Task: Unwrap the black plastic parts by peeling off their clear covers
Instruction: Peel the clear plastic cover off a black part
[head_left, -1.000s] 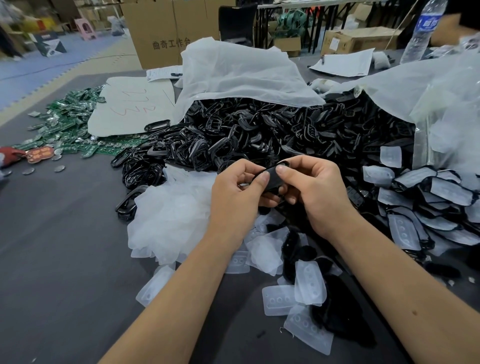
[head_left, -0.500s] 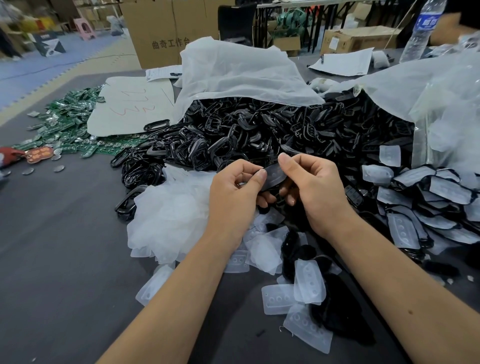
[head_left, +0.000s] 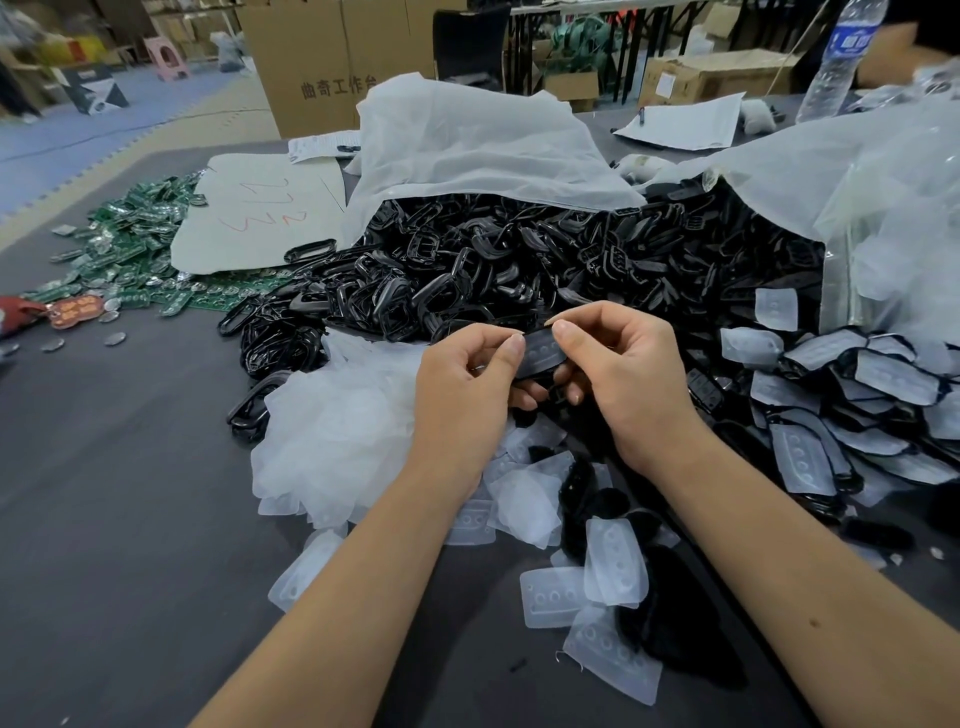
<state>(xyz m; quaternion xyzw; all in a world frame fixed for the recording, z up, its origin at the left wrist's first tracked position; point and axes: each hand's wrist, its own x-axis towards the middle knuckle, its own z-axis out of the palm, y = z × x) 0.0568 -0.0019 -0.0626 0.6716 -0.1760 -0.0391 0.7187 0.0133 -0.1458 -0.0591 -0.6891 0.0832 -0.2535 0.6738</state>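
At twelve o'clock on the grey surface we see a heap of bare black parts; covered ones lie at three. At centre our left hand and right hand each pinch one black part, its clear cover on.

Both my hands are pinching one black part, left hand and right hand on either end. Peeled clear covers piled just left of them on the desk.
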